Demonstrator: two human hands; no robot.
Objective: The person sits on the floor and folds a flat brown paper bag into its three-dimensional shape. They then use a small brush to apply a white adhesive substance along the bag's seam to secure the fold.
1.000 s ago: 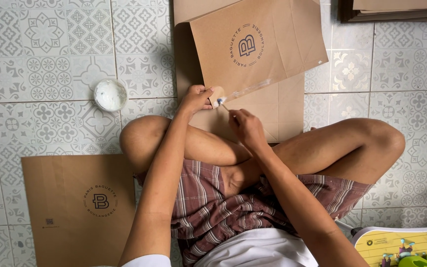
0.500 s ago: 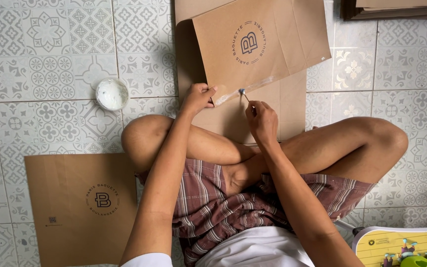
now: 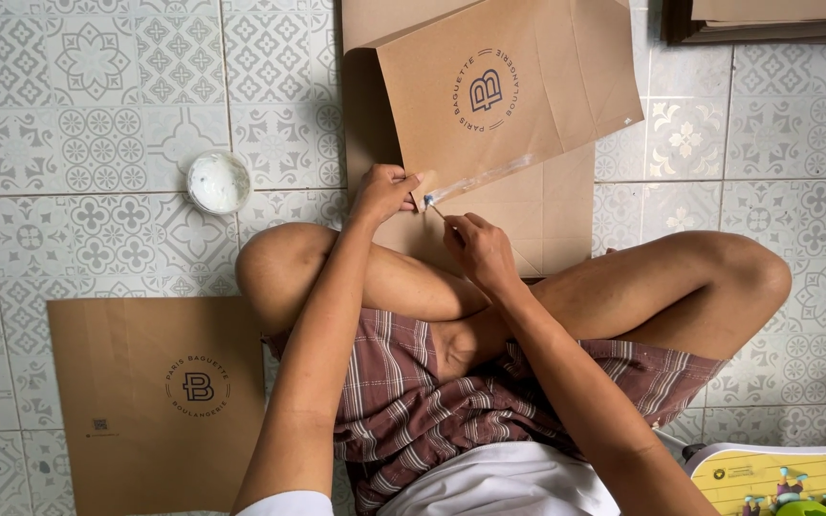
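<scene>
From where I watch, the brown paper bag (image 3: 509,96) lies flat on the patterned tile floor (image 3: 78,115) at about twelve o'clock from the crossed legs, its folded flap angled over a second sheet of brown paper (image 3: 547,220) beneath it. My left hand (image 3: 384,191) is closed in a pinch on the lower corner of the flap, at roughly eleven o'clock from the right hand. My right hand (image 3: 480,248) is curled shut around a thin stick or brush (image 3: 437,208), its tip touching the flap edge, where a glossy wet streak (image 3: 485,179) runs along the paper toward two o'clock. The tool is too small to make out for certain; it could be a glue applicator.

The bag looks light and thin, stiff only along its creases, so I judge it will buckle if lifted by one corner and may tear or smear where it is wet. I would hold it at the dry folded edge, well apart from the streak, with fingers flat.

A small round white tub (image 3: 219,182) sits at nine o'clock from the left hand. Another flat brown bag (image 3: 155,401) lies at seven o'clock, beside the left knee.
</scene>
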